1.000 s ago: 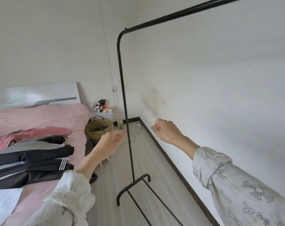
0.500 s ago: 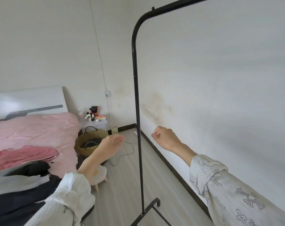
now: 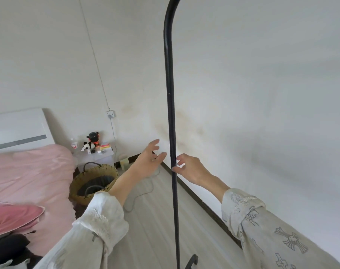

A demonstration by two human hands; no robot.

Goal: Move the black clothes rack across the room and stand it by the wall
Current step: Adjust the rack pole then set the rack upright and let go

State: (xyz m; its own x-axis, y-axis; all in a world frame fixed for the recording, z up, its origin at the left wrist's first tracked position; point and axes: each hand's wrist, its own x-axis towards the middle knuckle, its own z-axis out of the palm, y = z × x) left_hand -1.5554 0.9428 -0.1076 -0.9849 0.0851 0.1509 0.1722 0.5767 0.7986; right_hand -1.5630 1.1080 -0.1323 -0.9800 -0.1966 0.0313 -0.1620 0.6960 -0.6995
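Note:
The black clothes rack (image 3: pixel 169 78) shows as one thin upright post through the middle of the view, curving right at the top edge; a bit of its foot shows at the bottom. It stands close to the white wall (image 3: pixel 262 84) on the right. My left hand (image 3: pixel 148 162) is just left of the post, fingers spread, not touching it. Just right of the post, my right hand (image 3: pixel 190 169) has its fingers apart, fingertips at the post but not closed around it.
A bed with a pink cover (image 3: pixel 29 181) fills the left side, dark clothes at its near corner. A woven basket (image 3: pixel 93 181) and a small white nightstand (image 3: pixel 95 156) with toys stand in the far corner. A cable lies on the wooden floor (image 3: pixel 155 220).
The view has moved closer to the rack, whose post now sits mid-frame. Both hands have opened and come in to either side of the post; the right was a fist before.

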